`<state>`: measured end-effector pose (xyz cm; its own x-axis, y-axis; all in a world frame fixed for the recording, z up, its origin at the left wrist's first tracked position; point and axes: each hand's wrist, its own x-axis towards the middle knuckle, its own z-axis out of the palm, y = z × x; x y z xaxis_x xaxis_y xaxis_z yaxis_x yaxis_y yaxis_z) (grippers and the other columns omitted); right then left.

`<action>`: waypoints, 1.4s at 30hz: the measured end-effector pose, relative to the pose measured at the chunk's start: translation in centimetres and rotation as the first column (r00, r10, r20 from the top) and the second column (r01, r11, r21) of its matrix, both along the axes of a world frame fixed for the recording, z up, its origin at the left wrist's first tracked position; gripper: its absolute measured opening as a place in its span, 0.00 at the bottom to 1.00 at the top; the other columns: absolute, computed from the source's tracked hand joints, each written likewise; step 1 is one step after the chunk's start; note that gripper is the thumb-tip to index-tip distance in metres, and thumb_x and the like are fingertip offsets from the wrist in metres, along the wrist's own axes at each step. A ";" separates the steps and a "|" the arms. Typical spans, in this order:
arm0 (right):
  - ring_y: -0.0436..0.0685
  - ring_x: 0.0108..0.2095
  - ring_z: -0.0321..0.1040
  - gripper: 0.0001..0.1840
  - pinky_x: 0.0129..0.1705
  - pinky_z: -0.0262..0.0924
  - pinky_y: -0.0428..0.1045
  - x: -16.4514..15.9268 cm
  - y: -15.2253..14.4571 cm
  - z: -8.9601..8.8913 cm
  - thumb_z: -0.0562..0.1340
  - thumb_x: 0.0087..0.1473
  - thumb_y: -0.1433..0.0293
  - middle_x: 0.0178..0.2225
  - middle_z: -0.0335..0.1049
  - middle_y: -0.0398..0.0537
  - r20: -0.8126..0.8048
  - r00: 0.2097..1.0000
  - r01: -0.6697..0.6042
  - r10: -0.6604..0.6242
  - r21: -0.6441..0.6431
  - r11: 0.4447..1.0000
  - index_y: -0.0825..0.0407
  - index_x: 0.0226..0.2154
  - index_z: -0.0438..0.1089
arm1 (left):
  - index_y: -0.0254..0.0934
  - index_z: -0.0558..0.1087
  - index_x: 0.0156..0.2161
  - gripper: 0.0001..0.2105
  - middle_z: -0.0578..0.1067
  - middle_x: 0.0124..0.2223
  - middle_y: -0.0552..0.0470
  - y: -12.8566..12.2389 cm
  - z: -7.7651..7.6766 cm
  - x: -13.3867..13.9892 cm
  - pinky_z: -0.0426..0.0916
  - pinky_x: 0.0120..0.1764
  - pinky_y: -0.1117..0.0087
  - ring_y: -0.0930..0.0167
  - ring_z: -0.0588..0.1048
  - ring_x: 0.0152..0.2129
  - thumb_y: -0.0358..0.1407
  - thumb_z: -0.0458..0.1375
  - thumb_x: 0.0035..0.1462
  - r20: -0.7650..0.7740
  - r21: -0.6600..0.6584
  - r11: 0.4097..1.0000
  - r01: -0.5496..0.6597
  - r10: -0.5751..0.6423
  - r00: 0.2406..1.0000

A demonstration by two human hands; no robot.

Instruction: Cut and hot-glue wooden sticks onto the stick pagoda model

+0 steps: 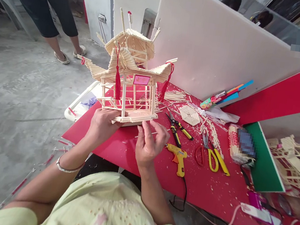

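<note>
A stick-built model pavilion (137,112) with two tiers of upturned roof stands upright above the table's near left edge. Red tassels (117,82) hang from its lower roof corners, and a pink plaque (141,80) sits under the front eave. My left hand (102,124) is closed round the left front of its base, with the fingers partly hidden below. Right at the base's front edge is my right hand (150,140), its thumb and index finger drawn together. Whether those fingertips hold something small or touch the edge, I cannot tell.
On the red table (193,203) lie a yellow glue gun (178,157), several cutters and pliers (214,159), a hexagonal stick panel (189,115) and loose sticks (175,95). A white board (204,35) rises behind. Another person (61,8) stands at the back left.
</note>
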<state>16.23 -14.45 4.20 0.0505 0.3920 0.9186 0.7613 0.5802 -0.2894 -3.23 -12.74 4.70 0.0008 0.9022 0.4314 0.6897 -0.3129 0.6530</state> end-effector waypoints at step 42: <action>0.60 0.54 0.67 0.12 0.54 0.69 0.55 1.8 2.4 1.4 0.73 0.59 0.71 0.46 0.76 0.48 0.139 0.982 -0.127 0.129 -0.022 0.992 0.39 0.44 0.80 | 0.39 0.83 0.41 0.11 0.85 0.37 0.47 -0.2 0.0 0.0 0.73 0.45 0.61 0.61 0.82 0.36 0.34 0.59 0.57 -0.037 0.034 0.999 0.011 -0.010 0.999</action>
<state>18.00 -12.02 5.60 -0.1296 0.3987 0.9079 0.7147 0.6722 -0.1932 -3.20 -12.90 4.67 0.0269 0.8868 0.4614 0.7096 -0.3420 0.6160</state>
